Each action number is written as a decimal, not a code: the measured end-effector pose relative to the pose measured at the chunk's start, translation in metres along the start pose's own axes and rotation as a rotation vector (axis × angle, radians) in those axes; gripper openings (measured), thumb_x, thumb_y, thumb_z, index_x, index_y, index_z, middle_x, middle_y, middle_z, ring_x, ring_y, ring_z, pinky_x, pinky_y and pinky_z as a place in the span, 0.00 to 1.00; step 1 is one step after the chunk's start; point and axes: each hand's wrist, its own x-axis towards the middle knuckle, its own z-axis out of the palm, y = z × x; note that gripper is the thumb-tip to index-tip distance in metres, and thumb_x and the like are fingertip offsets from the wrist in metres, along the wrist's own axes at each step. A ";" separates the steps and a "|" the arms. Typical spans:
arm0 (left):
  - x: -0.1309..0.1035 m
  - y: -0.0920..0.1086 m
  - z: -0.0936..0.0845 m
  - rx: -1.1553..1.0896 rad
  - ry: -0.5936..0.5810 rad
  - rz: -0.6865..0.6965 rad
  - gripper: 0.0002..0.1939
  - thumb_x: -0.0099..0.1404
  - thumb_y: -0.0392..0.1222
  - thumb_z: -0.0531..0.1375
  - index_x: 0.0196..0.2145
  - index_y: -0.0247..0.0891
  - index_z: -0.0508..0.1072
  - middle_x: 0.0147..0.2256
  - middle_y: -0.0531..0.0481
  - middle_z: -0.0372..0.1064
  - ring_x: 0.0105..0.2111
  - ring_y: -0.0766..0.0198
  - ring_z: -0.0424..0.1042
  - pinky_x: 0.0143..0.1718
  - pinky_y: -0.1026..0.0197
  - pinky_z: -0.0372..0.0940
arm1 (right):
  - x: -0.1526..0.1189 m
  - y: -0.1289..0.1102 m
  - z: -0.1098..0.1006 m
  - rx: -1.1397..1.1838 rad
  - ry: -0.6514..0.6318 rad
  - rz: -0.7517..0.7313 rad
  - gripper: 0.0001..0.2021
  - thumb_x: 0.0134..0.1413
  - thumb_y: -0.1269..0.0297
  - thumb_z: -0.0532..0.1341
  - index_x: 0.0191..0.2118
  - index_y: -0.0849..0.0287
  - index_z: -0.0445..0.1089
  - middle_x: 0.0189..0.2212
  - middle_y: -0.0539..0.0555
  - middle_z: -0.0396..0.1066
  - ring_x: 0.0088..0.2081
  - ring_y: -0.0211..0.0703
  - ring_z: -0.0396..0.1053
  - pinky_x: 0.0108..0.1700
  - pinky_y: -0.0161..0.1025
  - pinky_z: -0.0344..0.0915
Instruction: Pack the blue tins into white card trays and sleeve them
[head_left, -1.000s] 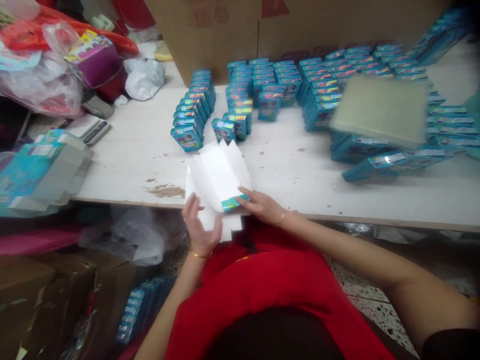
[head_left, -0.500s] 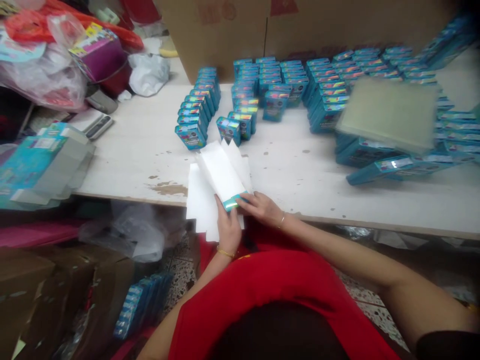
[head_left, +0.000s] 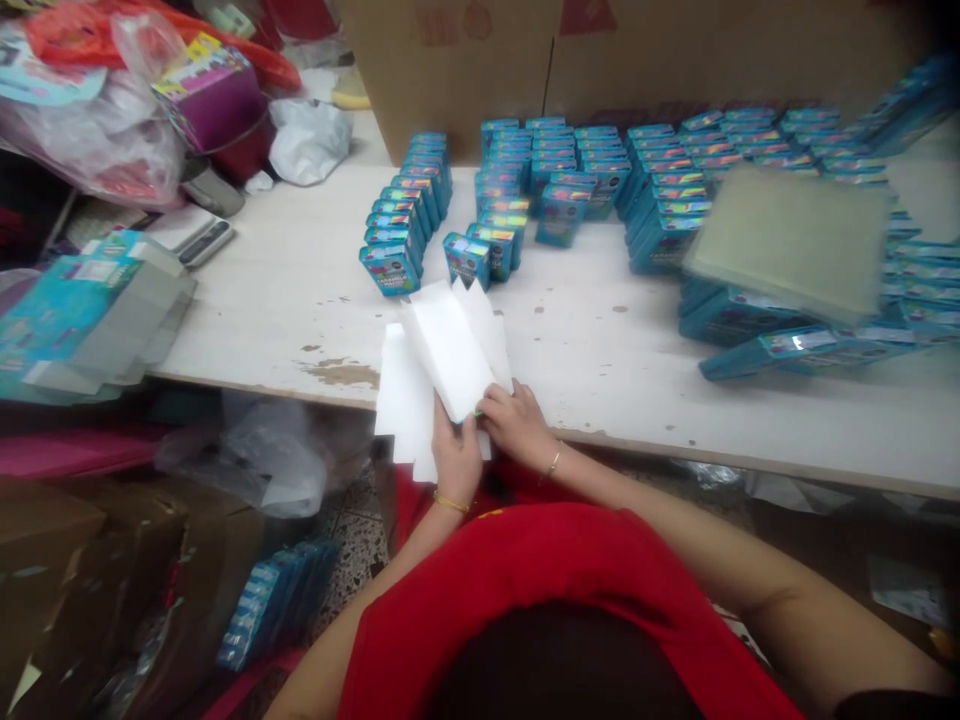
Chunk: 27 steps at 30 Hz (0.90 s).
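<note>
A small carton (head_left: 448, 350), its white unprinted side facing up, lies at the table's front edge between my hands. My left hand (head_left: 457, 455) grips its near left corner, thumb and fingers closed round the edge. My right hand (head_left: 519, 425) pinches the near right corner with its fingertips. Beneath the carton, more flat white carton blanks (head_left: 403, 395) fan out and overhang the edge. Just beyond stand finished blue boxes (head_left: 466, 260) in short rows.
Many blue boxes (head_left: 667, 240) stand in rows to the right, with a pale translucent slab (head_left: 791, 240) on some. Printed carton blanks (head_left: 90, 310) are stacked on the left. A large cardboard box (head_left: 465, 80) closes off the back; a white plastic bag (head_left: 311, 140) sits far left.
The blue flap at the carton's near end has gone out of sight. My right hand's fingers have curled in at that corner. The whole view has shifted slightly.
</note>
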 end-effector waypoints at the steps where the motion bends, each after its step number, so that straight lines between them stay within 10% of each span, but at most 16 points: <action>1: 0.000 -0.001 0.001 0.007 0.000 0.006 0.33 0.66 0.46 0.53 0.65 0.41 0.45 0.63 0.44 0.50 0.61 0.56 0.55 0.61 0.51 0.53 | 0.002 -0.001 -0.003 -0.008 -0.029 0.006 0.08 0.60 0.65 0.56 0.31 0.58 0.70 0.34 0.54 0.67 0.38 0.48 0.57 0.38 0.42 0.49; 6: -0.001 -0.005 -0.007 0.003 -0.113 0.047 0.36 0.66 0.48 0.52 0.66 0.41 0.40 0.64 0.42 0.48 0.60 0.55 0.56 0.60 0.51 0.55 | 0.006 -0.004 -0.014 -0.045 -0.110 0.001 0.09 0.59 0.69 0.54 0.31 0.58 0.71 0.34 0.56 0.66 0.40 0.50 0.57 0.37 0.42 0.49; 11: 0.029 0.002 -0.071 0.211 -0.257 0.363 0.51 0.61 0.51 0.58 0.64 0.42 0.22 0.67 0.37 0.25 0.65 0.48 0.38 0.60 0.43 0.50 | 0.008 0.028 -0.025 0.023 -0.196 -0.201 0.08 0.59 0.66 0.56 0.32 0.58 0.71 0.36 0.55 0.67 0.40 0.47 0.58 0.40 0.40 0.49; 13: 0.053 0.010 -0.098 0.515 -0.291 0.578 0.49 0.58 0.52 0.61 0.66 0.41 0.35 0.67 0.37 0.27 0.65 0.43 0.28 0.61 0.35 0.37 | 0.013 0.050 -0.033 0.086 -0.256 -0.338 0.07 0.58 0.65 0.57 0.32 0.58 0.71 0.36 0.53 0.68 0.39 0.44 0.59 0.41 0.40 0.50; 15: 0.077 0.019 -0.111 0.740 -0.435 0.752 0.28 0.62 0.48 0.58 0.58 0.43 0.59 0.63 0.41 0.50 0.65 0.43 0.38 0.60 0.32 0.31 | 0.023 0.070 -0.043 0.138 -0.329 -0.452 0.05 0.55 0.67 0.58 0.33 0.57 0.72 0.36 0.51 0.69 0.38 0.42 0.60 0.42 0.39 0.51; 19: 0.112 0.035 -0.094 0.879 -0.810 0.788 0.15 0.69 0.41 0.46 0.34 0.39 0.71 0.35 0.48 0.71 0.42 0.59 0.69 0.54 0.47 0.56 | 0.054 0.094 -0.061 0.100 -0.495 -0.542 0.08 0.48 0.74 0.58 0.31 0.57 0.73 0.35 0.50 0.71 0.37 0.40 0.63 0.45 0.40 0.51; 27: 0.146 0.029 -0.039 0.611 -1.023 0.331 0.11 0.65 0.47 0.51 0.33 0.37 0.65 0.24 0.57 0.60 0.24 0.69 0.59 0.27 0.66 0.57 | 0.080 0.105 -0.071 0.121 -0.537 -0.410 0.15 0.43 0.78 0.58 0.38 0.56 0.72 0.35 0.50 0.73 0.38 0.43 0.63 0.42 0.37 0.55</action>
